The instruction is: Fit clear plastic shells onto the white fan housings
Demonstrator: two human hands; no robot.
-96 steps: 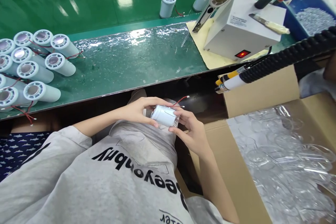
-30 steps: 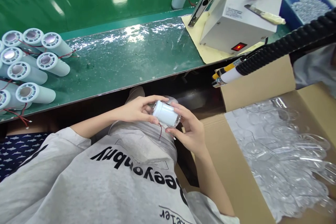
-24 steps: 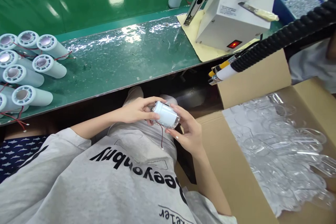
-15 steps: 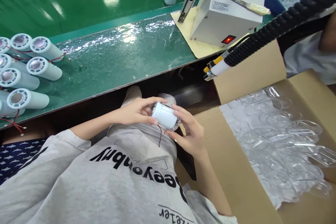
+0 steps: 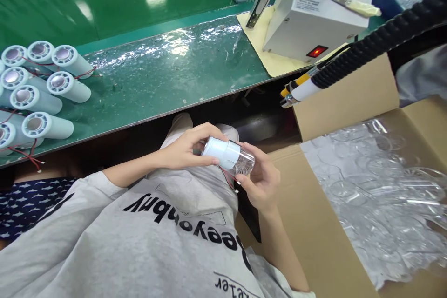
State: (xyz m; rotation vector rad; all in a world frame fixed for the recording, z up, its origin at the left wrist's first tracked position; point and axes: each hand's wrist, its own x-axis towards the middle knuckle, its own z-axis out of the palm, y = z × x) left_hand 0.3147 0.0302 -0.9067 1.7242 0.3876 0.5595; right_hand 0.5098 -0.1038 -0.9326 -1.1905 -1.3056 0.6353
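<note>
– Where is the light-blue cylinder [image 5: 218, 150] the person holds?
– Off the green workbench [image 5: 157, 74], just in front of its near edge. It lies tilted on its side, one end inside a clear cup [image 5: 243, 164].
– How does the left hand [image 5: 186, 148] grip?
– It is clamped on the cylinder, thumb on the side nearer the person, the other fingers on the side nearer the workbench.
– And the right hand [image 5: 263, 184]?
– Its thumb and fingers are clamped on the clear cup. Thin red wires [image 5: 228, 178] hang near that thumb, on the side away from the workbench.
– What else is around?
– More light-blue cylinders [image 5: 57, 126] stand on the workbench's left part, and a white machine [image 5: 310, 23] with a lit red switch [image 5: 317, 51] on its right part. A cardboard box [image 5: 300, 205] of clear plastic parts [image 5: 377, 209] stands in front of the workbench, near the right hand.
</note>
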